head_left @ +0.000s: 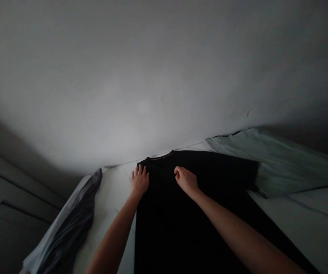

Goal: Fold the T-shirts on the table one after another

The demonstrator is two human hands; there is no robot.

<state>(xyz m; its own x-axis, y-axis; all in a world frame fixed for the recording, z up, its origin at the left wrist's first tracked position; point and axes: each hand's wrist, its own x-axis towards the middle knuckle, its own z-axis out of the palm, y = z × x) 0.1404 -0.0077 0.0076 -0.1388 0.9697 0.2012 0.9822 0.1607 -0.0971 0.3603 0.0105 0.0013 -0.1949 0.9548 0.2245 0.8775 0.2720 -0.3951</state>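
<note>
A black T-shirt (164, 228) lies spread on a white sheet (115, 194), its neckline towards the wall. One sleeve stretches out to the right; on the left its edge runs straight down, with no sleeve showing. My left hand (140, 180) rests flat on the shirt's upper left shoulder, fingers spread. Below the right side of the neckline is my right hand (186, 179), its fingers curled closed over the shirt. Whether cloth is pinched in them is too dark to tell.
A grey-green cloth (292, 163) lies at the right, touching the black sleeve. Dark, crumpled fabric (75, 228) hangs along the bed's left edge. Behind everything rises a pale wall (141, 83). At far left stands a panelled door or cabinet (12, 228).
</note>
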